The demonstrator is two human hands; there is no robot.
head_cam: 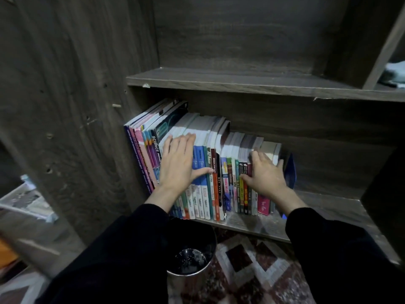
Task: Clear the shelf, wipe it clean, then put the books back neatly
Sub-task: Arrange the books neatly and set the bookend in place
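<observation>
A row of upright books (215, 172) fills the left part of the lower shelf (324, 207) of a dark wooden bookcase. Tall books stand at the left, short paperbacks at the right. My left hand (178, 165) lies flat with spread fingers on the spines and tops of the tall books. My right hand (266, 174) presses on the short books at the row's right end, its fingers curled over their tops. A blue object (290, 172) leans at the end of the row, just right of that hand.
The upper shelf (241, 81) holds no books; a pale cloth (394, 76) lies in the compartment at the far right. A dark round bin (190, 255) stands on a patterned rug (252, 270) below the shelf. White baskets (24, 200) sit at the left.
</observation>
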